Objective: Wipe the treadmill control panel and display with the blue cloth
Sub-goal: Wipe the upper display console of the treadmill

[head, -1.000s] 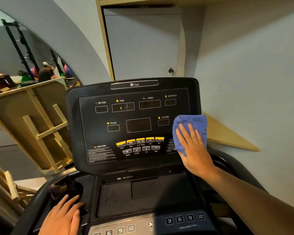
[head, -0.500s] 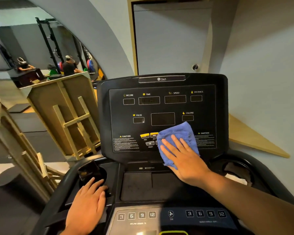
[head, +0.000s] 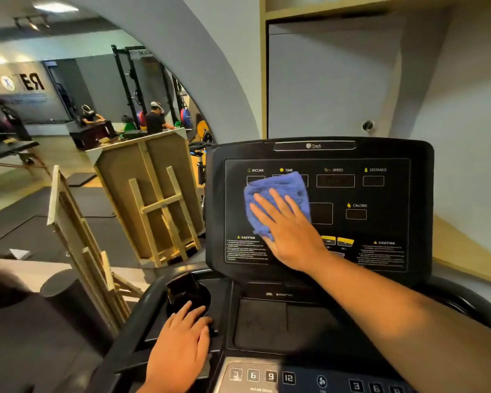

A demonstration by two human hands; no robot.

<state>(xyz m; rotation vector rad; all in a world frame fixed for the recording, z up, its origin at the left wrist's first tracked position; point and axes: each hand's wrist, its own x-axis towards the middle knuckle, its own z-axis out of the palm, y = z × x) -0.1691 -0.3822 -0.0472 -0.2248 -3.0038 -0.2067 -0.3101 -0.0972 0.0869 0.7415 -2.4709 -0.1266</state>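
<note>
The right hand [head: 288, 228] is pressing the blue cloth [head: 275, 194] flat-fingered on the control panel's [head: 386, 222] left; the unwiped displays are lying rightward.

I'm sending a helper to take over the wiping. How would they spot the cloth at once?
Find the black treadmill console facing the person. On the left half of its display panel, under the right hand, lies the blue cloth, covering the TIME window. It is the only soft, bright blue thing on the dark panel.

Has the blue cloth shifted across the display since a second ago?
Yes. The blue cloth went from beside the CALORIE label, down over the yellow buttons, then up and left to the TIME window, under the right hand.
</note>
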